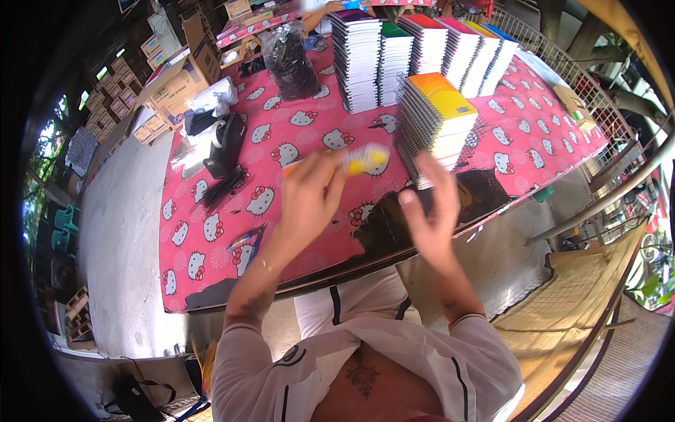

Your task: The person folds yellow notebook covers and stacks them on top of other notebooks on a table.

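My left hand (pixel 311 188) is closed round a slim yellow, white and orange object (pixel 367 160), held above the table. Motion smears it, so its kind cannot be made out. My right hand (pixel 434 214) holds nothing, with thumb and fingers apart, just in front of a stack of spiral notebooks (pixel 441 112) with a yellow-orange cover on top. Behind that stand more notebook piles: purple-topped (pixel 355 63), green-topped (pixel 396 67), red-topped (pixel 427 53), and pink, yellow and blue ones to the right.
A pink cartoon-cat cloth, worn to black at the front, covers the table (pixel 302 243). On it lie a black tape dispenser (pixel 226 148), black binding wires (pixel 223 193), blue-handled scissors (pixel 249 243) and a bag of dark material (pixel 290 67). Cardboard boxes (pixel 176 95) stand at left.
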Available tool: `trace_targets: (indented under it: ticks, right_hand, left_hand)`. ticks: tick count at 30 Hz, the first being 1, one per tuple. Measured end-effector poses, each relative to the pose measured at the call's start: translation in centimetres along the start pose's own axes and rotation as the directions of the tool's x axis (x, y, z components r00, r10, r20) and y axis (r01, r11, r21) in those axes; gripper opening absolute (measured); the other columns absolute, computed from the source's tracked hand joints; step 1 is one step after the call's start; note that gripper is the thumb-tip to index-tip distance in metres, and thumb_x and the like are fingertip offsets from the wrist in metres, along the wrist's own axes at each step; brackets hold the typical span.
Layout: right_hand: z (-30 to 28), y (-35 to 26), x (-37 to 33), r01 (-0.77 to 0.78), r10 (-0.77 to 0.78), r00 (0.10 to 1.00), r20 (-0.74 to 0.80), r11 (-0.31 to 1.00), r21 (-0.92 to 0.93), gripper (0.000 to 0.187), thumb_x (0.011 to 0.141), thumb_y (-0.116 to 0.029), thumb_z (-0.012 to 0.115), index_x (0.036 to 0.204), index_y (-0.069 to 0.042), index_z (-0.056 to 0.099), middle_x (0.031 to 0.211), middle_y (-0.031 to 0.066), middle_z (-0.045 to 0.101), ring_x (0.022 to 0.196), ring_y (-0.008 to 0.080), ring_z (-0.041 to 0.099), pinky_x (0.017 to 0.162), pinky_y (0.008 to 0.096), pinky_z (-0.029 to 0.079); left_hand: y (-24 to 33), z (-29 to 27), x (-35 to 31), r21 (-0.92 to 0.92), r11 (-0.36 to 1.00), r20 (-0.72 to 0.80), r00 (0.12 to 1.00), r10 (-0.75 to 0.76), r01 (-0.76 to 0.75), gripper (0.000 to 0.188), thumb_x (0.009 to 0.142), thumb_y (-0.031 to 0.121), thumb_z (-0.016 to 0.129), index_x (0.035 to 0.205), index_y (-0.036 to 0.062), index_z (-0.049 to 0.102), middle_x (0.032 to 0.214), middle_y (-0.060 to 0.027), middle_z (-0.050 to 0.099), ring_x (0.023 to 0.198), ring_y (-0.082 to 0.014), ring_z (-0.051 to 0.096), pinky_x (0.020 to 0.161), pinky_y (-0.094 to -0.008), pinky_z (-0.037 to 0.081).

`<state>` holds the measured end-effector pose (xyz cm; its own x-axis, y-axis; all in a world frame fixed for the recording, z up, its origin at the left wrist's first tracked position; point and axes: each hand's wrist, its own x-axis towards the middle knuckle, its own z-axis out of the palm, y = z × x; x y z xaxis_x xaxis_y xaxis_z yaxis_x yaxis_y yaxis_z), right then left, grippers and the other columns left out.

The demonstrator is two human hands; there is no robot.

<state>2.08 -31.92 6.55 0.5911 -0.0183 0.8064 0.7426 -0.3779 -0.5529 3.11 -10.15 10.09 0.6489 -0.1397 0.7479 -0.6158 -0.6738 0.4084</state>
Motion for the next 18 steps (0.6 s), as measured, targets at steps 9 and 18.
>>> trace_targets:
  ticks: [9,18]
  right_hand:
    - [-7.8,3.2,16.6,-0.505,0.327,0.862,0.386,0.606,0.615,0.05,0.098,-0.007,0.057,0.142,0.011,0.042,0.122,0.0193,0.065,0.107,0.0189,0.068,0.094,0.0315,0.055]
    - [-8.1,13.2,16.5,-0.192,0.269,0.935,0.231,0.932,-0.306,0.049,0.094,-0.034,0.069,0.13,-0.001,0.065,0.118,0.0211,0.066,0.1,0.0332,0.067,0.088,0.0398,0.052]
  left_hand:
    - [3.0,9.1,20.5,-0.352,0.887,0.009,0.946,0.324,-0.3,0.032,0.097,0.031,0.064,0.119,0.0082,0.067,0.12,-0.0194,0.063,0.113,-0.0353,0.063,0.098,-0.0422,0.049]
    - [-4.8,17.6,17.3,-0.083,0.987,-0.127,0.984,0.126,-0.137,0.034,0.098,0.039,0.059,0.119,0.0142,0.069,0.118,-0.017,0.066,0.112,-0.0343,0.062,0.096,-0.0476,0.048]
